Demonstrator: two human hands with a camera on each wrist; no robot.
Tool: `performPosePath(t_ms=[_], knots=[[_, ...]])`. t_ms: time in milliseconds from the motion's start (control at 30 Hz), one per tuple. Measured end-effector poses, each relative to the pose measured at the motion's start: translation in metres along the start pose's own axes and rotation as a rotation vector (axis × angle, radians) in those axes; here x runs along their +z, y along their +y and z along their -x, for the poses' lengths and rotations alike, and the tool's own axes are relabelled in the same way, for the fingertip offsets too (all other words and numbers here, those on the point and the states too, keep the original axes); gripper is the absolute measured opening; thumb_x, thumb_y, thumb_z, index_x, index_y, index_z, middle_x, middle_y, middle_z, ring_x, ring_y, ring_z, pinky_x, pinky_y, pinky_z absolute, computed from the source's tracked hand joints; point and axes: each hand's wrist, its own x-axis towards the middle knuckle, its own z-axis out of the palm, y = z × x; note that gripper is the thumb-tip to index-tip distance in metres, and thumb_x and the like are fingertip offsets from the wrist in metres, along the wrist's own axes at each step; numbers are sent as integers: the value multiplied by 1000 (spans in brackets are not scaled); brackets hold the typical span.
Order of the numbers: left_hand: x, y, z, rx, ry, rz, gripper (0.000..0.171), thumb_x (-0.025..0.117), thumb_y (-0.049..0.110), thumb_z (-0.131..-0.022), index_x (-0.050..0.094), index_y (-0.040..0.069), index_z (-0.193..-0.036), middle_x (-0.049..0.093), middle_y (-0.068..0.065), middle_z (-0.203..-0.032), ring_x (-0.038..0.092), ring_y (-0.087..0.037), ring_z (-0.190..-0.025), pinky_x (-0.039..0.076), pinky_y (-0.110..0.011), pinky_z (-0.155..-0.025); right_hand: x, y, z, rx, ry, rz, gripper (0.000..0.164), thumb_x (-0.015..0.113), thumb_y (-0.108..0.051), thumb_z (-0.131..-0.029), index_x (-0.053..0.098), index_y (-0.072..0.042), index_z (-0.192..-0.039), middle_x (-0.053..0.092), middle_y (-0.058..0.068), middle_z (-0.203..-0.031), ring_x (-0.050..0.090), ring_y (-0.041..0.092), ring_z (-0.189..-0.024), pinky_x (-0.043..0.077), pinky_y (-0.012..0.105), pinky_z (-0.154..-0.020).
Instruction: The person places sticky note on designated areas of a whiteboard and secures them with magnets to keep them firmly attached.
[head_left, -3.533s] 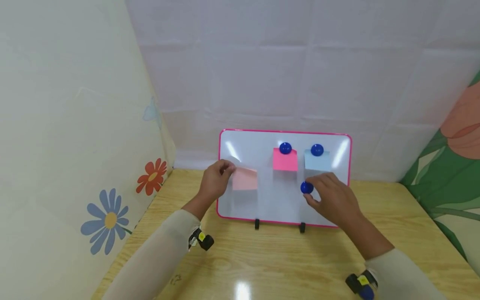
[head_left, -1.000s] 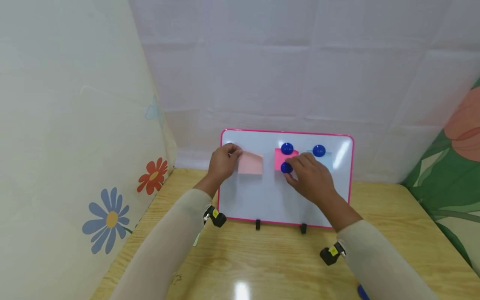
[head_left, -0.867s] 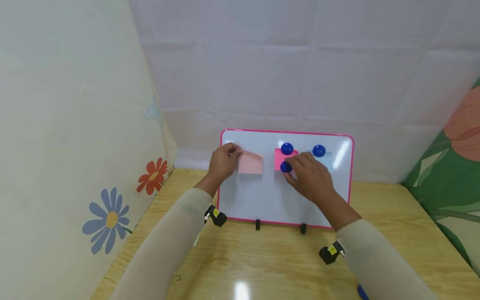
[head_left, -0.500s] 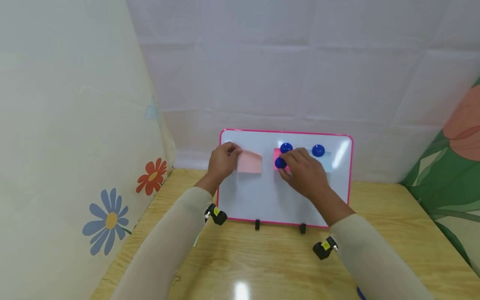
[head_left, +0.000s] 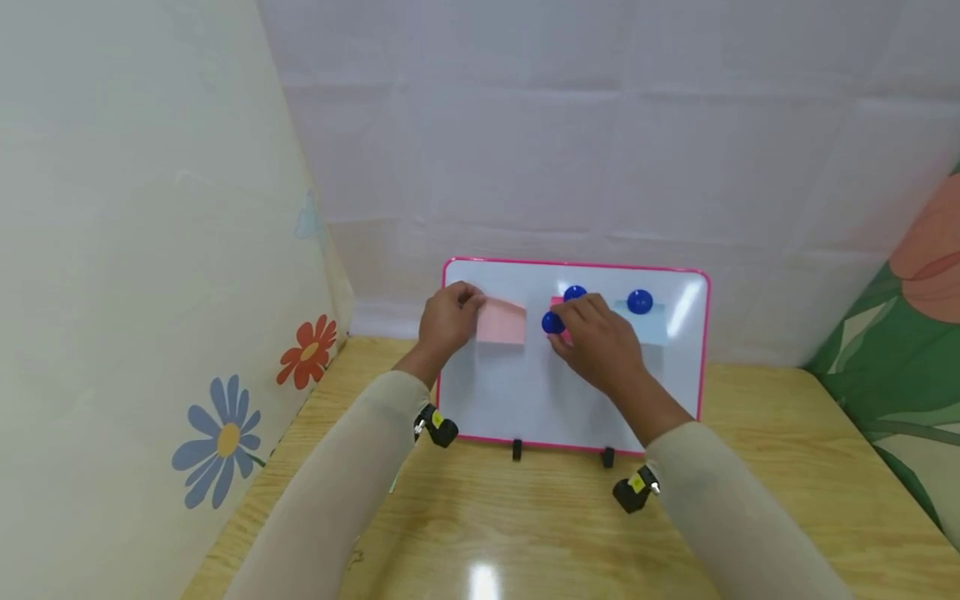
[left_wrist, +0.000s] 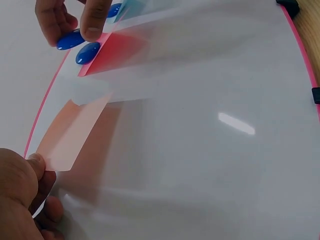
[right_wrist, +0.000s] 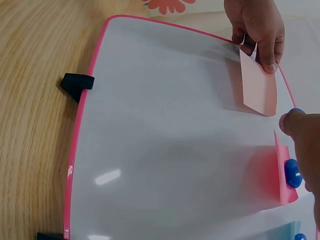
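Observation:
My left hand (head_left: 447, 320) pinches a pale pink sticky note (head_left: 501, 322) by its upper left corner, near the left side of the whiteboard (head_left: 525, 400). Between thumb and fingers of my right hand (head_left: 600, 342) is a round blue magnet (head_left: 552, 322), held off the board in front of the bright pink note (left_wrist: 102, 52). Another blue magnet (left_wrist: 88, 52) pins that bright pink note. To the right, a light blue note (head_left: 651, 325) hangs under a third blue magnet (head_left: 640, 302). In the head view my right hand covers most of the bright pink note.
The pink-rimmed whiteboard leans upright on two black feet (head_left: 608, 457) on a wooden table (head_left: 517, 517). Behind it hangs a pale cloth (head_left: 562, 167). A flower-printed panel (head_left: 225, 440) stands at the left, another (head_left: 900, 350) at the right.
My right hand has carried the magnet left and up, from below the light blue note to the bright pink note's left side. Earlier, my left hand raised the pale pink note; lately it barely moves.

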Motion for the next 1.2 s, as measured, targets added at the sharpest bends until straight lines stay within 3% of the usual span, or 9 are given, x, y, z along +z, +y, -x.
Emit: performPosePath(t_ms=[467, 867, 1200], knots=[[2, 9, 1, -77, 5, -32, 21, 64, 30, -103, 71, 13, -112, 69, -3, -100, 62, -21, -88, 54, -38, -74, 13, -4, -17, -24, 67, -22, 44, 77, -31, -93, 65, -6, -128, 66, 10, -121, 56, 28, -118, 57, 39, -86], [4, 9, 2, -42, 13, -50, 21, 64, 30, -103, 73, 13, -109, 71, -3, -100, 63, -21, -88, 53, -39, -76, 21, -15, -31, -5, 51, -13, 48, 77, -34, -94, 64, -9, -133, 66, 9, -126, 55, 27, -122, 53, 41, -97], [4, 12, 3, -30, 23, -79, 22, 64, 31, -102, 74, 12, -109, 73, -4, -101, 65, -21, -86, 53, -39, -75, 33, -17, -37, 9, 68, -10, 49, 77, -34, -94, 63, -9, -134, 65, 9, -128, 55, 27, -123, 53, 40, -97]])
